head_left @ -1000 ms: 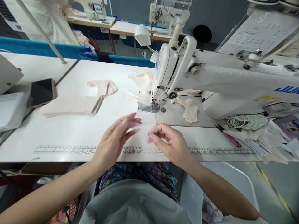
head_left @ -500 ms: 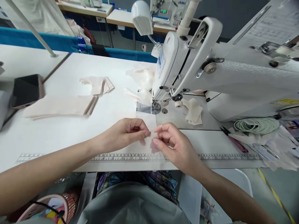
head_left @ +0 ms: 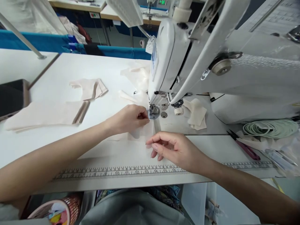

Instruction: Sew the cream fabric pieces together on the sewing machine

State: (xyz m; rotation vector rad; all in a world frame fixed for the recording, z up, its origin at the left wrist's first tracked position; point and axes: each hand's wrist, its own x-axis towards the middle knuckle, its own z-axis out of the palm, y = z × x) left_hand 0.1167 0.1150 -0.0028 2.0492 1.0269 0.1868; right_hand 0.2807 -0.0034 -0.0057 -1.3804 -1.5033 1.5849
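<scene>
A thin, pale cream fabric piece [head_left: 140, 133] lies on the white table just in front of the presser foot [head_left: 154, 112] of a sewing machine. My left hand [head_left: 132, 119] is closed on its far part, fingertips right beside the foot; the pinch itself is partly hidden. At the near edge of the same piece is my right hand [head_left: 172, 150], fingers loosely curved and a little apart, with the index fingertip at or just over the fabric. Whether it touches the cloth is hard to tell.
Stacked fabric pieces [head_left: 49, 114] and a smaller pile [head_left: 90, 88] lie left. More cloth [head_left: 197, 114] sits under the machine arm [head_left: 234, 78]. Snips [head_left: 246, 148] and coiled green cord [head_left: 269, 128] are at right. A ruler tape [head_left: 117, 172] runs along the front edge.
My left hand has moved forward to the presser foot, bringing the fabric with it. My right hand stays nearer the table's front edge, now apart from the left. The camera view has shifted closer.
</scene>
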